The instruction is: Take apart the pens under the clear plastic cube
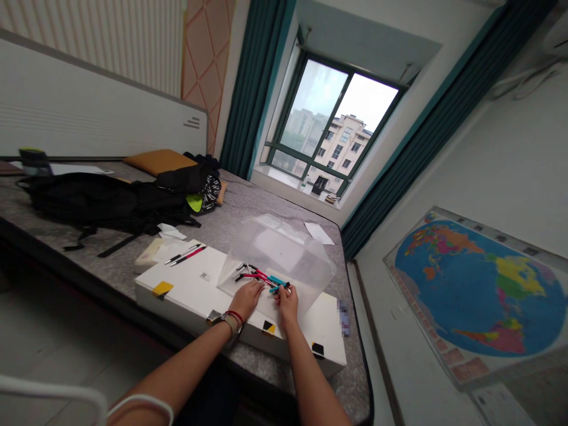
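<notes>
A clear plastic box (284, 248) lies on a long white box (177, 283), its open side towards me. Several red, blue and black pens (261, 276) lie in a loose pile in its opening. My left hand (247, 297) is at the left front of the pile, its fingers closed around something I cannot make out. On the right, my right hand (287, 302) has its fingers closed at the dark ends of the blue pens (278, 284). Two pens (189, 255), one red and one dark, rest apart on the white box's left part.
A black backpack (110, 201) and an orange cushion (160, 160) lie on the grey mattress (248, 204) at the left. White paper (319, 233) is beyond the clear box. A world map (479, 290) hangs on the right wall.
</notes>
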Motion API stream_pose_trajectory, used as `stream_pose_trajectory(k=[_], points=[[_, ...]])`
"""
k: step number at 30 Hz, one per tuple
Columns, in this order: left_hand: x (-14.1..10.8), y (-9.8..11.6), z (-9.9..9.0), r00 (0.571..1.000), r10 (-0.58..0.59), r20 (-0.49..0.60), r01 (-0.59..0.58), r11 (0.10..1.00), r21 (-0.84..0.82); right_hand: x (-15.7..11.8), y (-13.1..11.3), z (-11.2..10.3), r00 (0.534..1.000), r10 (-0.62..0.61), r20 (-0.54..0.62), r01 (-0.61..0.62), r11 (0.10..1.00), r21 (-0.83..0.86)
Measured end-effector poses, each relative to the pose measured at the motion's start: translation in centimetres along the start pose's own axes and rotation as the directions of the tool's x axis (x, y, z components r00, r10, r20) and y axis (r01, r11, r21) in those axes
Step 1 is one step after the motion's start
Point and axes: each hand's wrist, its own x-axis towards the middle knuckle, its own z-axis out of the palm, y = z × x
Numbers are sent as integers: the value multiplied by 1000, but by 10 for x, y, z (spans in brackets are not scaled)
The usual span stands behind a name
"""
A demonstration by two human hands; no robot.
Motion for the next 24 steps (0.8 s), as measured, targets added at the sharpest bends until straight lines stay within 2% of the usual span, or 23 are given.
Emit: stream_pose_trajectory(k=[3,6,9,11,13,16,19,24], points=[[1,-1,2,1000,-20,-20,19,1000,-7,-1,-12,6,998,-26,54,32,993,-112],[1,-3,3,999,-26,-28,26,1000,-9,-2,-31,13,979,-170,111,194,946,-259],[1,-5,5,999,-21,-40,20,1000,-9,-4,-43,16,936,-311,162,351,845,-404],[1,-6,7,999,-21,-50,20,1000,-4,-5,-45,15,924,-309,225,382,769,-513],[1,-6,8,998,-21,-59,22,1000,4,-5,-44,14,929,-281,239,369,717,-591],[1,-5,7,998,-19,-61,20,1000,12,-4,-43,11,932,-291,217,362,697,-619],[1,-4,6,997,-24,-71,24,1000,1,-3,-44,8,914,-348,209,400,684,-610],[2,-4,5,996,-26,-83,25,1000,-18,-5,-47,4,897,-303,322,442,643,-625]])
